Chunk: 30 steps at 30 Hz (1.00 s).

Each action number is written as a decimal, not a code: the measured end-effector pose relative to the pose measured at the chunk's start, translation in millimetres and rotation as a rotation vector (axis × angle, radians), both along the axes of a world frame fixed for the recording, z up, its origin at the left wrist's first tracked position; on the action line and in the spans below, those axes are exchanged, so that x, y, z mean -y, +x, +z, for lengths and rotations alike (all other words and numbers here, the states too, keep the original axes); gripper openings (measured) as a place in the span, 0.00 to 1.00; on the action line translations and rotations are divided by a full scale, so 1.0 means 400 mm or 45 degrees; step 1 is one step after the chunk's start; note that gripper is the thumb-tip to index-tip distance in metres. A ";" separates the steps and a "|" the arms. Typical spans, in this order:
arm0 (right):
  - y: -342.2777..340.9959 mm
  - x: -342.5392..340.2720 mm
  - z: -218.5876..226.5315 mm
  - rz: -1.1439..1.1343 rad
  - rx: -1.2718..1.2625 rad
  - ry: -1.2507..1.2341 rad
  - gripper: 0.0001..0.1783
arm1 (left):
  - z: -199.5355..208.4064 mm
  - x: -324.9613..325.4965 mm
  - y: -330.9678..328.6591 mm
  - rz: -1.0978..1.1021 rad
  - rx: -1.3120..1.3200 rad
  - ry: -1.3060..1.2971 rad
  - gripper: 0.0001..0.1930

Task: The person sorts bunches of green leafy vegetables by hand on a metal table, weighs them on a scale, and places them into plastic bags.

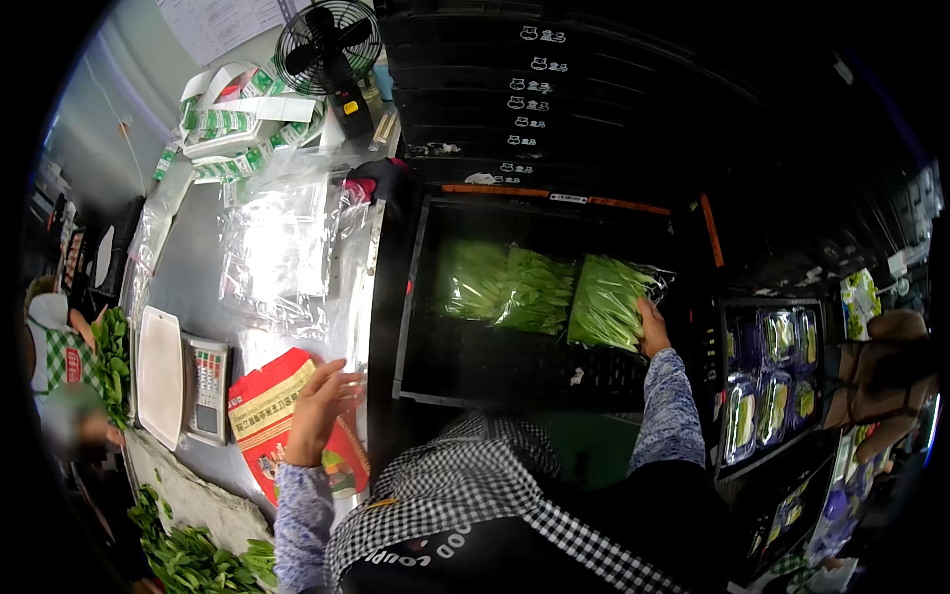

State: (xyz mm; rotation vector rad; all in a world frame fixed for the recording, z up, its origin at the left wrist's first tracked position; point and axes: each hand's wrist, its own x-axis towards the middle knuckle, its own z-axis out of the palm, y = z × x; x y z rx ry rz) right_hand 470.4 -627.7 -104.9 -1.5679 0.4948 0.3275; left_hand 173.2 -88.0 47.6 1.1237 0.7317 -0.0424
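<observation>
My right hand [653,329] is closed on the right edge of a clear bag of leafy greens [607,302], which lies in a black crate [495,374]. Its fingertips are partly hidden by the bag. To the left in the same crate lie two more bagged bunches, a middle bag [536,289] and a left bag [473,280]. Over the metal table, my left hand [319,408] is held with its fingers stretched out and nothing in them. Below it lies a red and yellow printed bag [265,396], which the hand partly covers.
Clear plastic bags [282,238] lie on the table behind a scale [207,391] and white tray [160,376]. A fan [327,48] and label strips [226,124] stand farther back. Stacked black crates [455,89] rise ahead. Loose greens [193,554] lie lower left, near another person [69,361].
</observation>
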 end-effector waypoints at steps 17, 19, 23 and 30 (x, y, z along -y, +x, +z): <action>-0.082 -0.363 -0.045 0.967 0.618 -1.609 0.39 | 0.023 -0.068 -0.456 0.906 -0.222 0.253 0.14; -0.131 -0.447 -0.072 1.278 0.597 -1.514 0.42 | 0.009 -0.023 -0.497 0.953 -0.282 0.274 0.13; -0.028 -0.427 -0.235 1.413 1.079 -1.495 0.47 | -0.012 0.043 -0.545 0.941 -0.385 0.333 0.13; 0.011 -0.427 -0.194 1.364 1.011 -1.550 0.36 | -0.028 0.187 -0.684 1.058 -0.368 0.479 0.11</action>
